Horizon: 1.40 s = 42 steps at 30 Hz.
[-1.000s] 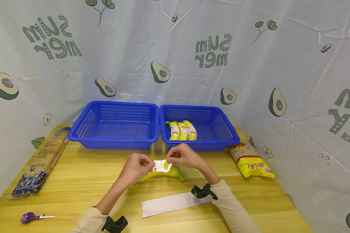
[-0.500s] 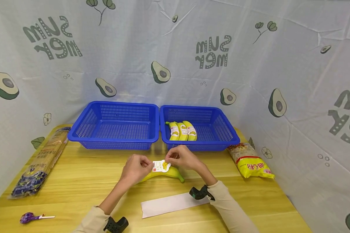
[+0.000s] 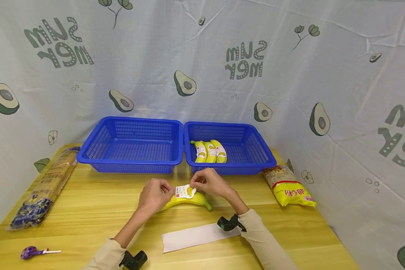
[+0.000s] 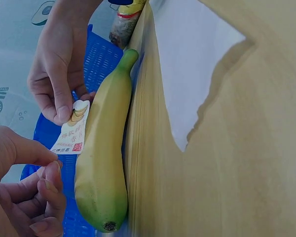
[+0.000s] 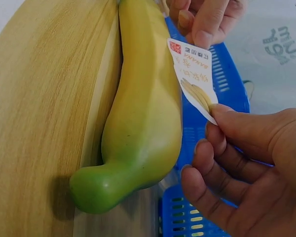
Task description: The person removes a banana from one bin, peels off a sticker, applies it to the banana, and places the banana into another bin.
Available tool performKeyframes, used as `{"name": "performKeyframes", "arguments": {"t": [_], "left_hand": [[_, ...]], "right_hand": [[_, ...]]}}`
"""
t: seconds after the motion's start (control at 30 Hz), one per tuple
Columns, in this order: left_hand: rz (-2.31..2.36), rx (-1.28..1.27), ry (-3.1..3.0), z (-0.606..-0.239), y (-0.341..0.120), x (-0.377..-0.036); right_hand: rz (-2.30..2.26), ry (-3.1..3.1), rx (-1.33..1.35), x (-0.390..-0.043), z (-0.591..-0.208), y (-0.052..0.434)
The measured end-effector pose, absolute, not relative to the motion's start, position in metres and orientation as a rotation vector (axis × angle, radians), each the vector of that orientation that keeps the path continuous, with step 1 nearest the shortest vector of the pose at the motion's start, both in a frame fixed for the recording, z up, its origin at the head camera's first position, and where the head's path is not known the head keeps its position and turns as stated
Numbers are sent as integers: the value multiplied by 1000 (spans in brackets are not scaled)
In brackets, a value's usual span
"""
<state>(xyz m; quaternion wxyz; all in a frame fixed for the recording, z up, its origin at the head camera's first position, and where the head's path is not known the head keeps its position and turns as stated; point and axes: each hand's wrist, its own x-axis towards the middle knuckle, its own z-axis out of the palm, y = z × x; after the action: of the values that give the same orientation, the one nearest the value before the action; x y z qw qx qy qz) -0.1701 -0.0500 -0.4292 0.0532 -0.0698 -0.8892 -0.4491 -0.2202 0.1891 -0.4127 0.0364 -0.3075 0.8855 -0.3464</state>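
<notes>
A single yellow banana (image 3: 197, 199) with green ends lies on the wooden table. Against its far side, near its top, is a white label (image 3: 185, 191) printed with bananas and red lettering. My left hand (image 3: 155, 195) pinches one end of this label between thumb and finger. At the other end, my right hand (image 3: 210, 182) pinches the edge by the banana picture; its other fingers curl loosely below in the right wrist view. Whether the label's back touches the peel cannot be told. A white paper strip (image 3: 197, 238) lies nearer, partly hidden by the right wrist camera.
Two blue baskets stand behind the hands: the left basket (image 3: 129, 163), and the right basket (image 3: 236, 169) with several labelled bananas (image 3: 210, 152) inside. A noodle pack (image 3: 47, 187) lies at left, a lollipop (image 3: 33, 252) at front left, a yellow bag (image 3: 288, 187) at right.
Both hands and the label have shifted very slightly left and down toward the banana. The banana stays in place, and both hands keep their hold on the label.
</notes>
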Motion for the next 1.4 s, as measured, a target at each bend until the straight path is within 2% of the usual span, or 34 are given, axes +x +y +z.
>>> {"name": "performKeyframes", "arguments": {"t": [0.2, 0.6, 0.87, 1.1, 1.4], "left_hand": [[-1339, -242, -2672, -432, -49, -172], [-1435, -543, -2578, -439, -49, -174], [-1403, -544, -2576, -443, -48, -175], [-1331, -548, -2604, -443, -47, -174], [-1283, -521, -2668, -444, -46, -175]], "right_hand": [[-1075, 2683, -935, -222, -417, 190], [-1058, 2701, -966, -221, -419, 188], [-1052, 2703, -1000, -222, -420, 188], [-1049, 2702, -1177, -228, -430, 192], [-1033, 2657, -1142, -218, -420, 185]]}}
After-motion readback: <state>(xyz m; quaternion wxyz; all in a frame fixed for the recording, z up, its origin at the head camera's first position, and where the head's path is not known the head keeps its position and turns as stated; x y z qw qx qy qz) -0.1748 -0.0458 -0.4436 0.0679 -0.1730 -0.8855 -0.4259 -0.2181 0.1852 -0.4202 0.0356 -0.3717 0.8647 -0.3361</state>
